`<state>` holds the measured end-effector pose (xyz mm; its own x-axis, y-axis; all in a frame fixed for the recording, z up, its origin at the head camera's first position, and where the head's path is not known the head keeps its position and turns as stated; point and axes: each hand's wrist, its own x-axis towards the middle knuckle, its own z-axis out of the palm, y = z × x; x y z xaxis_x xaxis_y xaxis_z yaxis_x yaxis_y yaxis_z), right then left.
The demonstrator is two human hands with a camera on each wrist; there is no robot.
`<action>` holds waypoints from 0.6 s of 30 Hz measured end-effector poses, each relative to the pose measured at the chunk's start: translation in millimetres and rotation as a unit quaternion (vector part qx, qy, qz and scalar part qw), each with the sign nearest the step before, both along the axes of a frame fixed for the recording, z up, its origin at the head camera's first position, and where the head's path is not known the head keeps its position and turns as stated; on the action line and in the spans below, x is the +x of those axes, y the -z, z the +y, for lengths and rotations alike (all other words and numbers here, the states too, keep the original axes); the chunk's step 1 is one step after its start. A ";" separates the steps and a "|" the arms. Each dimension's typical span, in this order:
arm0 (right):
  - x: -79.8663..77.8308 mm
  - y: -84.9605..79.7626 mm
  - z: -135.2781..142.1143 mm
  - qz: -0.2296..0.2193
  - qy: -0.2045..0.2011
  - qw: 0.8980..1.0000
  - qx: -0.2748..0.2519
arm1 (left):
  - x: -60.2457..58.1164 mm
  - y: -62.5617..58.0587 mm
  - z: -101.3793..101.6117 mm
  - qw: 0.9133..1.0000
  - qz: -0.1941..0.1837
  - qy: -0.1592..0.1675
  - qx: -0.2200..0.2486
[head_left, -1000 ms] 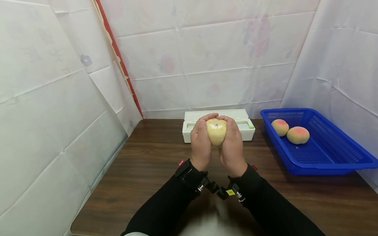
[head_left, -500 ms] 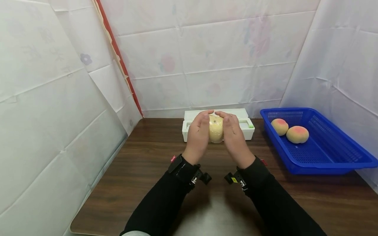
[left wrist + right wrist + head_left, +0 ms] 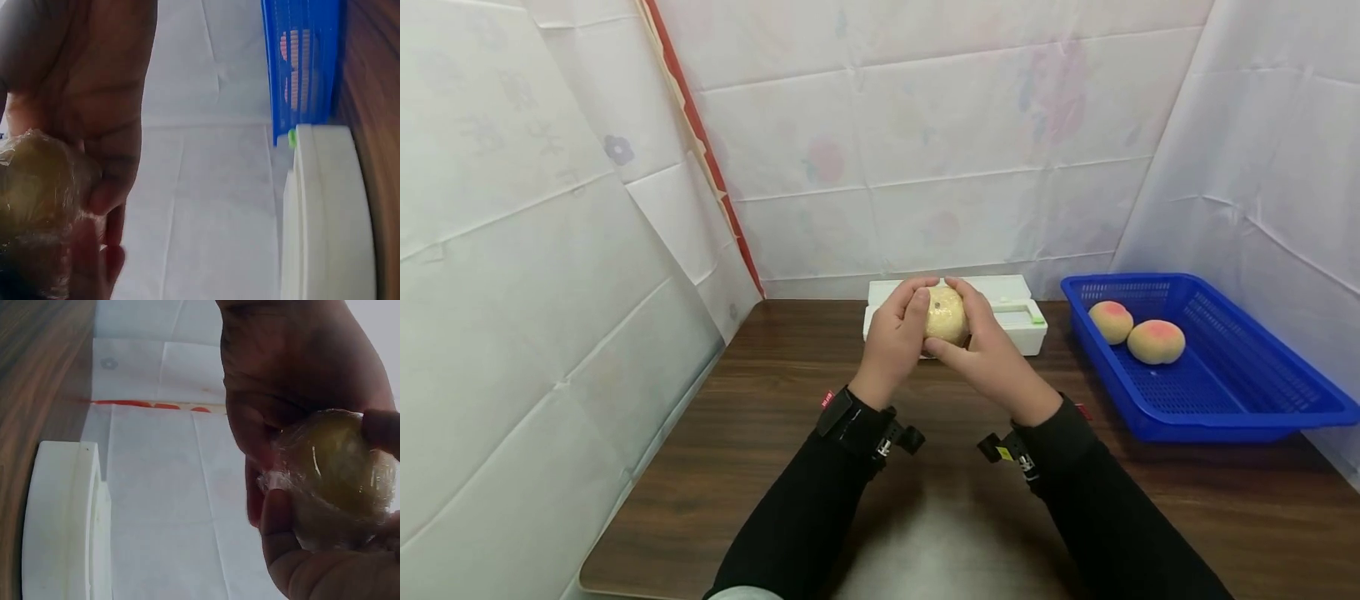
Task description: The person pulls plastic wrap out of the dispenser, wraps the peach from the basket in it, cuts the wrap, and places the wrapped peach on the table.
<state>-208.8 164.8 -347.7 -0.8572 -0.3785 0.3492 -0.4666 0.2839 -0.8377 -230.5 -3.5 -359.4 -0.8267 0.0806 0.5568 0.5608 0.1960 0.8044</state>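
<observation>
A round yellow fruit (image 3: 946, 315) wrapped in glossy cling film is held up between both hands in the head view. My left hand (image 3: 891, 337) grips it from the left, thumb along its near side. My right hand (image 3: 988, 354) holds it from the right, fingers over the far top and thumb across the lower front. In the right wrist view a bunched tail of film (image 3: 275, 481) sticks out at the underside, close to the right thumb tip (image 3: 278, 515). The far fingers are partly hidden by the fruit.
Behind the hands stands a white cling film box (image 3: 1026, 333) with its lid up and a small green tab at the right. A blue plastic basket (image 3: 1240, 429) to the right contains two peaches (image 3: 1156, 342). White sheeting surrounds the brown wooden table (image 3: 737, 467).
The wrists have spread apart. My hands went from cupping the fruit with flat palms to a curled grip, the right thumb swinging under its front. The fruit shifted slightly left and up.
</observation>
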 end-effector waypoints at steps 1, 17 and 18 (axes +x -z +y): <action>-0.2 0.3 0.2 0.000 0.002 1.000 0.000 | 0.2 0.6 1.0 1.000 0.002 0.003 0.002; -9.4 -3.9 15.3 -0.069 -0.003 0.997 -0.022 | -2.9 -12.0 -19.6 0.986 -0.086 0.131 -0.053; -9.3 -4.3 19.0 -0.083 -0.003 0.996 -0.022 | -2.7 -13.3 -22.4 0.983 -0.091 0.142 -0.067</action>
